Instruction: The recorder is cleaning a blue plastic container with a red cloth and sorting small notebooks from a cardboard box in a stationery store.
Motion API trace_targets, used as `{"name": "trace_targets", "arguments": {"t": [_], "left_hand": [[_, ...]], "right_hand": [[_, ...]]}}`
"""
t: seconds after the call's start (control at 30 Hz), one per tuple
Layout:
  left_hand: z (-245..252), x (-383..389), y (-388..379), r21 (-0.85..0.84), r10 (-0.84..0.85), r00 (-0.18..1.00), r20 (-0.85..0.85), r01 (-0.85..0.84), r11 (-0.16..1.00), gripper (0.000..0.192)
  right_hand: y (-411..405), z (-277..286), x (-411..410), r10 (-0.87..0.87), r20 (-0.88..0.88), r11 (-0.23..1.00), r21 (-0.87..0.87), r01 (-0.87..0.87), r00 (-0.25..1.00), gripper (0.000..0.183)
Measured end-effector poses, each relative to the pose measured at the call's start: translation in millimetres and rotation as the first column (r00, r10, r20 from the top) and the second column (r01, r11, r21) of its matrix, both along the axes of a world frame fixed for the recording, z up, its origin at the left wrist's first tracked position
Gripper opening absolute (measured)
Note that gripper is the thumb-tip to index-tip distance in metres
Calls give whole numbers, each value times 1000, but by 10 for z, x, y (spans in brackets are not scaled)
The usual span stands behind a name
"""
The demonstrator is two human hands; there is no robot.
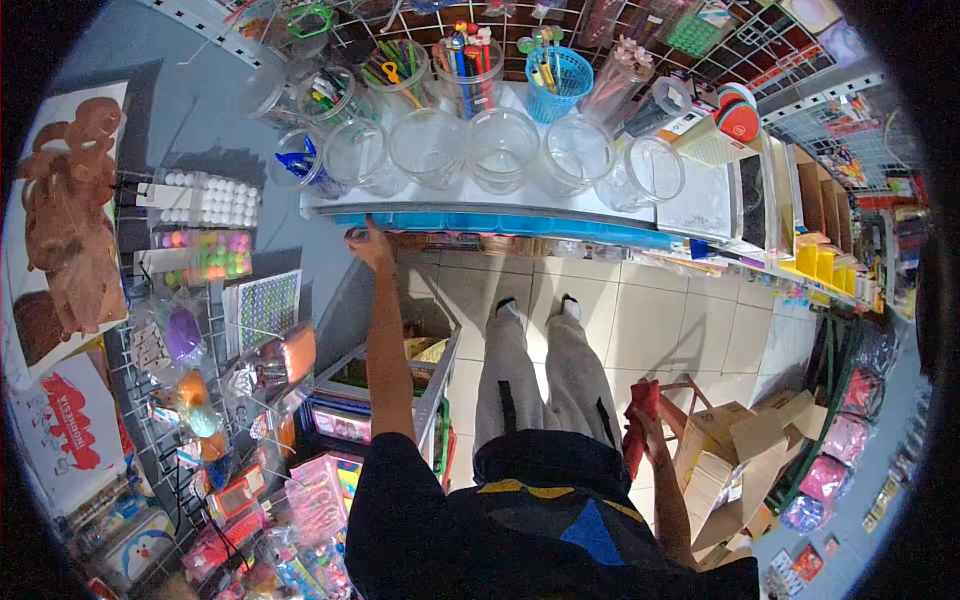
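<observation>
My left hand is at the left end of the shelf's front edge, beside a row of blue plastic bins under the white shelf; its fingers are bent around something dark that I cannot make out. Down by my right thigh, my right hand holds a bunched red cloth. On the shelf, clear plastic jars stand in a front row. Behind them are jars of pens and pencils and a light blue plastic basket. A jar at the left holds blue pens.
At the left, a wire rack carries hanging packets. A metal-framed bin stands below my left arm. Open cardboard boxes lie at the right, near a green rack. Tiled floor shows under the shelf.
</observation>
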State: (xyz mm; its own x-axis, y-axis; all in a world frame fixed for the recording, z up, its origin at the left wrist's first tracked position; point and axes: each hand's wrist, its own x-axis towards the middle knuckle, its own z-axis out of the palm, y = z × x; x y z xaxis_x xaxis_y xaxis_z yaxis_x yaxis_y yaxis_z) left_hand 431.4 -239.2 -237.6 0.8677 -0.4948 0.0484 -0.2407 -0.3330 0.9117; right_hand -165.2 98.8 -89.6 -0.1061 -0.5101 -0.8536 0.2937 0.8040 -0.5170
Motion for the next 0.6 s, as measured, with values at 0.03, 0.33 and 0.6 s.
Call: {"name": "trace_targets", "arguments": {"t": [0.03, 0.33, 0.6], "left_hand": [[-77, 317, -79, 26, 201, 949, -243, -201, 979, 42], [-374, 1827, -270, 206, -383, 923, 28, 369, 906, 33], [-309, -133, 457, -372, -5, 683, -730, -391, 842, 45]], "right_hand": [[-25, -35, 21, -4, 2, 1000, 26, 4, 1000, 26], [-138, -80, -1, 123, 36, 992, -29, -122, 992, 28], [-79, -137, -274, 101, -141, 989, 123, -83, 985, 29]]}}
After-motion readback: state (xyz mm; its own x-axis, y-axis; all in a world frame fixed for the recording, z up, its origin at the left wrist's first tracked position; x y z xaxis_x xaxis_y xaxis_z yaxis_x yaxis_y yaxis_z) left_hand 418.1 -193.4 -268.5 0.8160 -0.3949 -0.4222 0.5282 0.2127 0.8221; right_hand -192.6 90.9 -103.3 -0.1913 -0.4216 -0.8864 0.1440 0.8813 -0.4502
